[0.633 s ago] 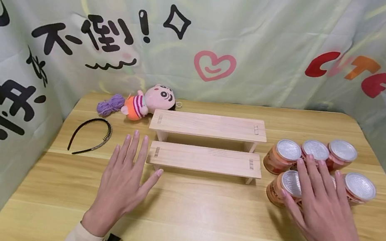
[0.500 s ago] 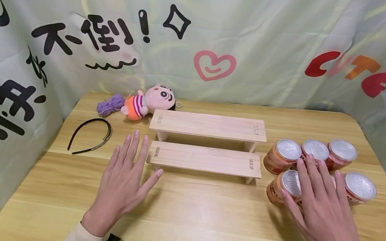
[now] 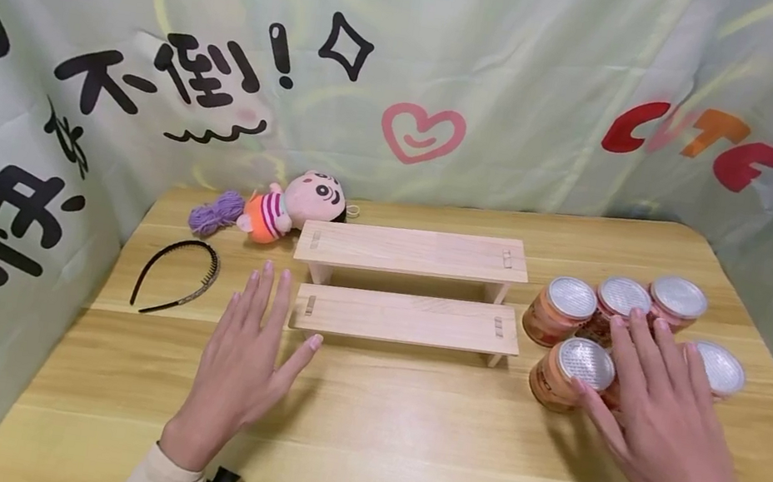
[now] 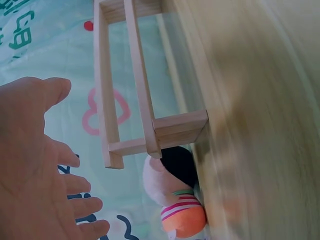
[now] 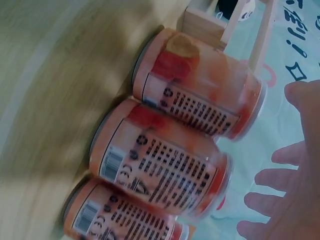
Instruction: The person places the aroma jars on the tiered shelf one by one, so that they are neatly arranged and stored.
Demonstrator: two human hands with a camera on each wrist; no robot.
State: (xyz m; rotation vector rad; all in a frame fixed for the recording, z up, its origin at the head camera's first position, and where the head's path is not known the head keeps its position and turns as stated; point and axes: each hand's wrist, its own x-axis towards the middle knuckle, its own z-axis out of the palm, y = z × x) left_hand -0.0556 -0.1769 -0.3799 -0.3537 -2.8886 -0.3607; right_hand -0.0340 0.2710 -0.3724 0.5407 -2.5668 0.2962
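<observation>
My left hand (image 3: 232, 377) is held with fingers straight and thumb spread, in front of the left end of a two-tier wooden stand. The stand's lower step (image 3: 404, 318) and upper step (image 3: 415, 251) are bare. My right hand (image 3: 675, 434), also straight-fingered, hovers over a group of clear jars with silver lids, partly covering them. A front jar (image 3: 554, 381) shows by the thumb. In the right wrist view, a labelled jar (image 5: 160, 160) with orange and red contents stands beside others, and the fingers are apart from them. Neither hand holds anything.
A black toothed headband (image 3: 202, 293) lies at the table's left. Behind it are a purple yarn bundle (image 3: 216, 214) and a plush doll (image 3: 271, 216) in a striped top, against the stand's upper left end. A printed cloth (image 3: 507, 150) hangs along the back.
The head view has shifted slightly. My right hand has moved a little to the right over the jars, uncovering more of the front left one. The left hand keeps its pose.
</observation>
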